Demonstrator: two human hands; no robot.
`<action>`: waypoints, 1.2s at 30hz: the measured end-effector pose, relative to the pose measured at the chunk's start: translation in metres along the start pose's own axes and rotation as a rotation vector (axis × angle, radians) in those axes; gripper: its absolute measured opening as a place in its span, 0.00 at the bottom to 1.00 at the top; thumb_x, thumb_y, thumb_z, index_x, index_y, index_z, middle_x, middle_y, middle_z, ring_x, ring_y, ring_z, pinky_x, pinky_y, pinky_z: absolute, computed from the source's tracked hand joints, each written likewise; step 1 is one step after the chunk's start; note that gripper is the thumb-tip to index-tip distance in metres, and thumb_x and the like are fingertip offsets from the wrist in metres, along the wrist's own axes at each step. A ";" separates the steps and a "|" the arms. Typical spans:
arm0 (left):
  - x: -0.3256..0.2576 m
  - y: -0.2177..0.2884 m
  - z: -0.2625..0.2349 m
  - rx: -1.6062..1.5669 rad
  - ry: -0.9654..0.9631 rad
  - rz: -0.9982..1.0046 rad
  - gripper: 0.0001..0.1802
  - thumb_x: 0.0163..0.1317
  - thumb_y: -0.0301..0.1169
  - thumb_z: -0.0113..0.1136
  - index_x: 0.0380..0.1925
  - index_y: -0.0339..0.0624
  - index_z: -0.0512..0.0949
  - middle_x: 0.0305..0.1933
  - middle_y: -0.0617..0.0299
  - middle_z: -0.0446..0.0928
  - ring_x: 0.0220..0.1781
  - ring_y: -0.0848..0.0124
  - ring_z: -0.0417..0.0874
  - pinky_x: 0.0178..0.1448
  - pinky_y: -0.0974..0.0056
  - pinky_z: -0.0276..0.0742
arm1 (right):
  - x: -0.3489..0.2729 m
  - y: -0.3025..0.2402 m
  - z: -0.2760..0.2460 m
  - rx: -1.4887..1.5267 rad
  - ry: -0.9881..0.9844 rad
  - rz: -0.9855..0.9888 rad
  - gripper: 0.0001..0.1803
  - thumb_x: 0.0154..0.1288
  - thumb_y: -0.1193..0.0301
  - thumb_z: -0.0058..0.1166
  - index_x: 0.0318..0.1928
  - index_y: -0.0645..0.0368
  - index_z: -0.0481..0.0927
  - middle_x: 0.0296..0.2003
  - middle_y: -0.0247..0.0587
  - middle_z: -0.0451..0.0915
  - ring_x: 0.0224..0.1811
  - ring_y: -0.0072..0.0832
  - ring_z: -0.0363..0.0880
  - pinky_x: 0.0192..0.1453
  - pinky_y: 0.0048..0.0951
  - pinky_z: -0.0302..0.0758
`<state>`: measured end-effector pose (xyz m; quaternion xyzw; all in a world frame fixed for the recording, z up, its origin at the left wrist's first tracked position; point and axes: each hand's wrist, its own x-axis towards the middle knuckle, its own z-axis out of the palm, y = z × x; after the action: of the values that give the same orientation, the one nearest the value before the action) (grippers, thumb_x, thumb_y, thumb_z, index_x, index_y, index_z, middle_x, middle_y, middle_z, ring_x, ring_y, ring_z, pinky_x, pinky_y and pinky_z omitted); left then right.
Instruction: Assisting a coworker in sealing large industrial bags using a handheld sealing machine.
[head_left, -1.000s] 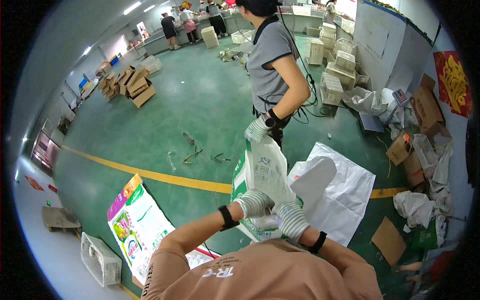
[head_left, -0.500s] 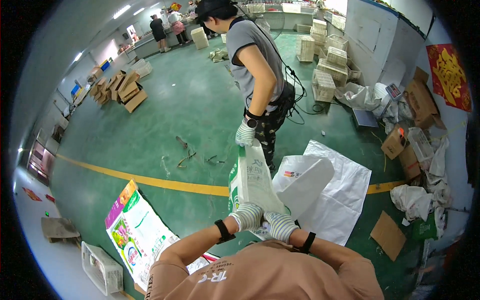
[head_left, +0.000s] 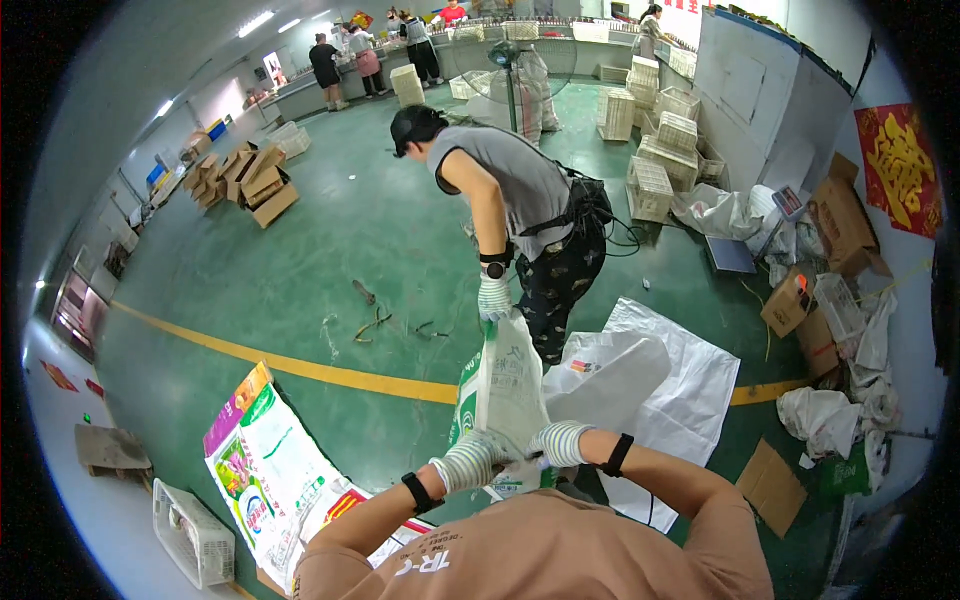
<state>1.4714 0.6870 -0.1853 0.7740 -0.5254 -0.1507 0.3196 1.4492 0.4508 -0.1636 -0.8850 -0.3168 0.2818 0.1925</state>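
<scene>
A white and green woven sack [head_left: 515,390] stretches between me and a co-worker. The co-worker's gloved hand [head_left: 494,298] grips its far end. My left hand [head_left: 470,462], in a striped knit glove, is closed on the sack's near left edge. On the near right edge is my right hand [head_left: 562,443], gloved alike, with its fingers curled in. A small dark bit shows at those fingertips, too small to name. The sack's nearest end is partly hidden by my hands and shirt. White sacks [head_left: 675,400] lie flat on the floor to the right of it.
The co-worker [head_left: 515,190] stands bent just beyond the sack. Printed sacks [head_left: 290,470] and a white plastic crate [head_left: 195,540] lie at the left. A cardboard piece [head_left: 772,488] is at the right, below crumpled white bags [head_left: 825,415]. Stacked crates [head_left: 650,190] stand farther back.
My hands have moved apart from each other, the left going left and down, the right slightly right. The co-worker has bent lower, and the sack's far end has dropped a little.
</scene>
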 end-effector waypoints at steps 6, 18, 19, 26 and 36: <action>-0.005 0.015 0.014 0.088 -0.223 -0.230 0.11 0.58 0.38 0.65 0.37 0.45 0.86 0.34 0.53 0.84 0.39 0.51 0.83 0.47 0.53 0.78 | 0.004 -0.006 -0.005 -0.191 -0.092 0.057 0.19 0.61 0.61 0.61 0.51 0.53 0.83 0.45 0.51 0.84 0.48 0.49 0.82 0.51 0.45 0.77; -0.014 0.018 0.013 0.095 0.074 -0.340 0.10 0.60 0.38 0.62 0.35 0.47 0.87 0.30 0.51 0.82 0.35 0.49 0.82 0.43 0.52 0.78 | -0.001 0.015 0.015 0.245 -0.066 0.000 0.22 0.69 0.53 0.53 0.56 0.52 0.82 0.49 0.47 0.84 0.52 0.46 0.81 0.60 0.39 0.75; -0.015 0.021 0.013 0.089 0.051 -0.361 0.10 0.60 0.38 0.62 0.35 0.47 0.87 0.30 0.51 0.82 0.35 0.49 0.82 0.43 0.52 0.78 | 0.000 0.018 0.015 0.277 -0.064 0.010 0.23 0.69 0.51 0.53 0.55 0.53 0.83 0.49 0.47 0.84 0.52 0.46 0.81 0.60 0.38 0.75; -0.032 0.033 0.018 -0.052 0.199 -0.296 0.08 0.60 0.31 0.64 0.36 0.42 0.86 0.32 0.48 0.82 0.35 0.51 0.83 0.40 0.55 0.77 | 0.025 0.013 0.023 0.248 -0.203 -0.050 0.21 0.70 0.55 0.52 0.54 0.55 0.80 0.50 0.51 0.83 0.52 0.46 0.81 0.60 0.41 0.74; -0.040 0.028 0.035 -0.084 0.235 -0.345 0.10 0.60 0.34 0.63 0.39 0.43 0.86 0.35 0.51 0.84 0.38 0.54 0.85 0.45 0.57 0.79 | 0.042 0.017 0.052 0.185 -0.340 -0.080 0.28 0.62 0.53 0.60 0.55 0.61 0.80 0.49 0.53 0.83 0.51 0.48 0.81 0.57 0.42 0.75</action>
<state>1.4152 0.7047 -0.1975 0.8507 -0.3374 -0.1338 0.3802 1.4515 0.4752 -0.2287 -0.7899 -0.3523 0.4473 0.2278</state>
